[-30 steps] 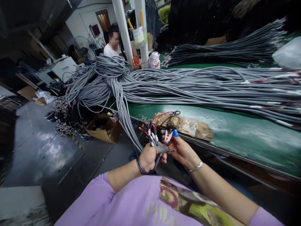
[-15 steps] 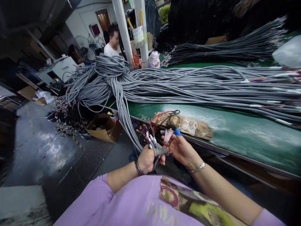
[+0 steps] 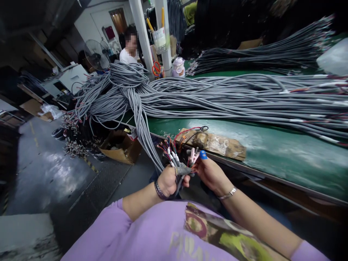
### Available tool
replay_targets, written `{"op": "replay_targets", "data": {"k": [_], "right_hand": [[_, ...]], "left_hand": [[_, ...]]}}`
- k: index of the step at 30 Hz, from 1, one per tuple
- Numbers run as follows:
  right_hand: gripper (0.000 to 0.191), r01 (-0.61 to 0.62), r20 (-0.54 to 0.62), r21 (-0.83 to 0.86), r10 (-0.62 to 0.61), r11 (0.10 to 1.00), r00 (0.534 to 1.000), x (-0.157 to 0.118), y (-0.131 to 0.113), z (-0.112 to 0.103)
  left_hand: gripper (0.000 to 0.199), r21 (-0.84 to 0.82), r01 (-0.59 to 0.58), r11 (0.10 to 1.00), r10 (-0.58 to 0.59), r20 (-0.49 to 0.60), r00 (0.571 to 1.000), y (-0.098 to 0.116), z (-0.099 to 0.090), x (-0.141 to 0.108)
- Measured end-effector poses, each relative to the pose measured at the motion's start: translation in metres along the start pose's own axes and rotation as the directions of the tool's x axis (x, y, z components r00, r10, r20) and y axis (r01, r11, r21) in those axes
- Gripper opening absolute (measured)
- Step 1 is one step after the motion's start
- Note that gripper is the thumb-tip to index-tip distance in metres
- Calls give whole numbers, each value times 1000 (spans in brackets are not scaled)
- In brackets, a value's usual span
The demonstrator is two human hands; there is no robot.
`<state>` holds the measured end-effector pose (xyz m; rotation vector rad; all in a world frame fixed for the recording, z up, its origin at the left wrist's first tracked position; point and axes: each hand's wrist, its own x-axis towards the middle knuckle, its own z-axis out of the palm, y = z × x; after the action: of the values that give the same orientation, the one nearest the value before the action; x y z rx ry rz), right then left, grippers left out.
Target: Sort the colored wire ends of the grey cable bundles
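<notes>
My left hand (image 3: 168, 180) is wrapped round a bundle of grey cables (image 3: 178, 170) near their ends. White sleeves and thin coloured wires (image 3: 166, 146) stick up from the bundle. One cable end points right, towards my right hand (image 3: 208, 170), whose thumb wears a blue finger cover (image 3: 203, 155). The fingers of my right hand are pinched at this cable's thin red and orange wires (image 3: 193, 169), partly hiding them. A pale pink clip (image 3: 193, 156) stands up right beside the thumb; whether the hand touches it I cannot tell.
Many long grey cables (image 3: 217, 94) lie across the green bench (image 3: 282, 152). A worn wooden block (image 3: 225, 145) with a red and black wire sits at its front edge. Dark cables (image 3: 252, 58) lie behind. An open cardboard box (image 3: 119, 148) is at the left. A person (image 3: 129, 49) is farther back.
My right hand's fingers have closed in at the wires, and its thumb has moved slightly left towards the pink clip. The clip's two prongs now show apart. My left hand keeps its grip.
</notes>
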<state>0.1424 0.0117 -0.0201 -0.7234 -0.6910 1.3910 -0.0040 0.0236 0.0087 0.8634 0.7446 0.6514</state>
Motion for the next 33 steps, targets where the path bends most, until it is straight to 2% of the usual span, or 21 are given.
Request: {"op": "replay_targets", "data": {"k": [2,4,6,9,11,16,20,26,30,33], "right_hand": [[44,-79,2,35,79,996,997,1,-2,5],[48,-106,-20,42,107,994,994,3,-3,9],[52,-45,-58,-5,45,999,997,3,-2,10],[56,129,-113,-208,-154,970,982,2,2,9],[57,166,-106,-263,-200,950,974,2,3,8],[44,-23,-34,73,25,997,999,4,-1,11],[34,-102,13,220,101,970,995,8,-2,8],[26,-98,-19,281,107,955,994,11,2,6],[35,-100,-3,274,104,957,995,8,2,6],[38,-100,30,265,95,959,995,6,1,5]], "left_hand": [[30,-5,11,1000,-10,22,1000,0,0,1],[29,-12,34,999,-33,49,998,0,0,2],[25,-28,66,997,-64,74,995,1,-2,4],[18,-51,118,992,-113,103,988,3,-6,7],[14,-57,143,988,-136,121,983,5,-8,8],[8,-75,198,977,-185,157,970,7,-8,9],[5,-126,209,970,-189,155,970,6,-9,11],[3,-123,235,964,-215,155,964,3,-11,15],[7,-98,228,969,-213,141,967,2,-11,14],[18,-83,163,983,-152,121,981,-1,-11,11]]}}
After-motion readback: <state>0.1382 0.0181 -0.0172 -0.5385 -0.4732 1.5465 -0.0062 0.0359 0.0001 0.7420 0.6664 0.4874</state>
